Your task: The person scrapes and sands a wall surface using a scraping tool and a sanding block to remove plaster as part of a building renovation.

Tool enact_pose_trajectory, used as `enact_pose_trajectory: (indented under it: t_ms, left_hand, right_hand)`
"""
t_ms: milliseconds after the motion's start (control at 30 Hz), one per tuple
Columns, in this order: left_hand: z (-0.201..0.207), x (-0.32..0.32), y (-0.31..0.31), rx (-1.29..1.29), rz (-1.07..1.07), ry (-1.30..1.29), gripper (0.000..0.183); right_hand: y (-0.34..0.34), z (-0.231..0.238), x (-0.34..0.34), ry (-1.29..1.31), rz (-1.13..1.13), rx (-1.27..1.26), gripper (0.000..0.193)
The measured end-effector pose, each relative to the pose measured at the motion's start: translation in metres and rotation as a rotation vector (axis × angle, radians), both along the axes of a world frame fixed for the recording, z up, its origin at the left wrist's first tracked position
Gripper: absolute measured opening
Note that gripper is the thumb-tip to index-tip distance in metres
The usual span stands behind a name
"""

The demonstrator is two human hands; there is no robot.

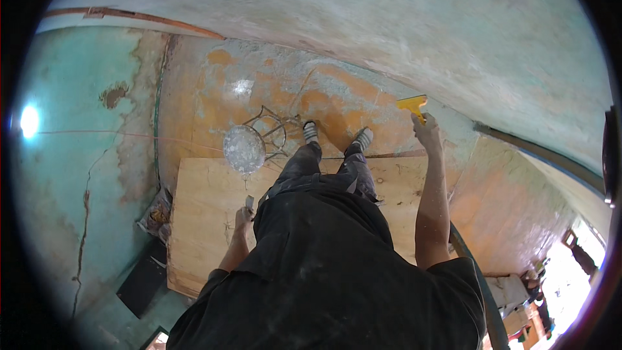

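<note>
Yellow wide-edged scraper (413,103) shows beyond the far right corner of the pale plywood sheet (202,220), handle clasped in the right hand (427,132), presumably leaving its edge free; the left hand (242,218) holds a small grey piece (249,201), kind unclear.

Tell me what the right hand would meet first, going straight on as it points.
Leading with the yellow scraper, the right hand would probably meet the pale green wall first; the gap is unclear from this view.
</note>
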State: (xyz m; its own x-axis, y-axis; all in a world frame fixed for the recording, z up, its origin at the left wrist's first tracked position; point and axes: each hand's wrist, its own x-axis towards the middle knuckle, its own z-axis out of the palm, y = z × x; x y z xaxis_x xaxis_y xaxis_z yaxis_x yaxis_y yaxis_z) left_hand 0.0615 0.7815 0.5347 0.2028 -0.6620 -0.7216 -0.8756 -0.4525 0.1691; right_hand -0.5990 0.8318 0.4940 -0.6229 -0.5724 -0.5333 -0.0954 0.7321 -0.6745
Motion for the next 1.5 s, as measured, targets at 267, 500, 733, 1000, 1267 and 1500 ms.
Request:
enact_pose_trajectory:
  t_ms: [267,500,733,1000,1267,1500]
  left_hand:
    - [-0.034,0.029,-0.052,-0.31,-0.065,0.232,0.042]
    - [-0.072,0.103,-0.221,-0.268,-0.133,0.345,0.04]
    - [-0.069,0.141,-0.436,-0.444,-0.29,0.376,0.043]
    - [-0.03,0.107,-0.493,-0.398,-0.387,0.441,0.037]
    - [-0.042,0.14,-0.401,-0.268,-0.448,0.34,0.04]
    - [-0.028,0.212,-0.317,-0.083,-0.176,0.223,0.041]
  right_hand:
    - [-0.109,-0.032,0.129,0.065,0.46,-0.096,0.04]
    - [-0.128,-0.028,0.246,0.142,0.41,-0.054,0.042]
    - [-0.133,-0.012,0.34,-0.054,-0.053,0.059,0.036]
    - [-0.186,0.022,0.389,-0.187,-0.247,-0.052,0.035]
    - [-0.227,0.031,0.386,-0.284,-0.07,0.016,0.04]
    - [-0.282,-0.009,0.356,-0.061,0.206,-0.165,0.044]
